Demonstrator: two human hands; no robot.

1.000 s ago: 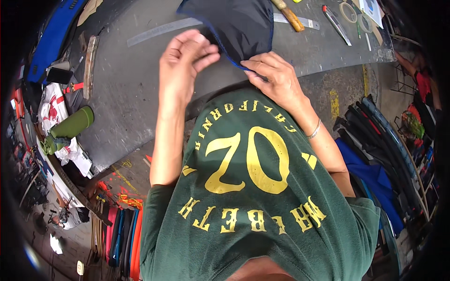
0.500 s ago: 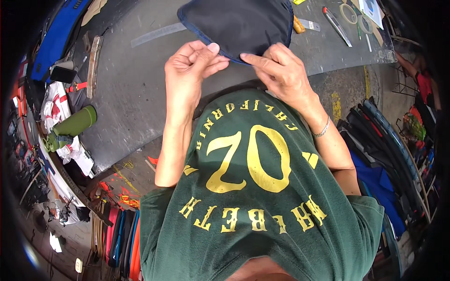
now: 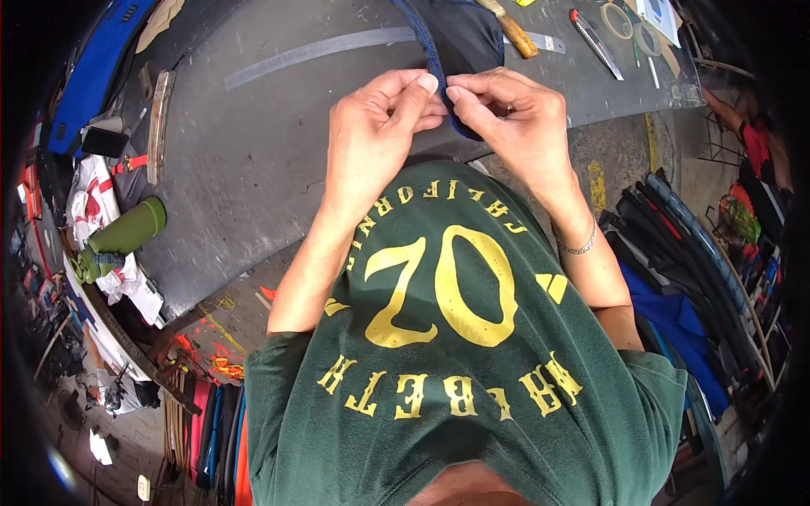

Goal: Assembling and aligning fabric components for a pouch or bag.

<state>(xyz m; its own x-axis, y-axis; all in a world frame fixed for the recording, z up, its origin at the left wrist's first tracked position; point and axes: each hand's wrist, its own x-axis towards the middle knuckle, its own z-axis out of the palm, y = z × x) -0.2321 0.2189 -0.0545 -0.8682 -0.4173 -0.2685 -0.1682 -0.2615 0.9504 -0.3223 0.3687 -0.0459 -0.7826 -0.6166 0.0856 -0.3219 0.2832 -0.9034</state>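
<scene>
A black fabric piece with a dark blue edge binding (image 3: pixel 433 51) is turned up on its side at the table's near edge, its face (image 3: pixel 468 42) angled to the right. My left hand (image 3: pixel 384 114) is closed, thumb and fingertips pinching at the binding from the left. On the other side my right hand (image 3: pixel 519 114) pinches the same bound edge, thumb and forefinger together. The fabric's top runs out of view. Flat on the table beyond my left hand lies a long metal ruler (image 3: pixel 321 55), partly covered by the fabric. A wooden-handled tool (image 3: pixel 516 35) rests near its right end.
Right on the dark table (image 3: pixel 245 169) are a red and black utility knife (image 3: pixel 595 44) and tape rolls (image 3: pixel 617 20). A green cylinder (image 3: pixel 126 228), a phone (image 3: pixel 105 140) and a wooden strip (image 3: pixel 158 126) are left. Fabric rolls (image 3: pixel 683 261) stand lower right; another person (image 3: pixel 759 139) is far right.
The fabric has swung from lying broad and flat to standing edge-on, uncovering more of the ruler and the wooden-handled tool. My hands have drawn closer together at the edge.
</scene>
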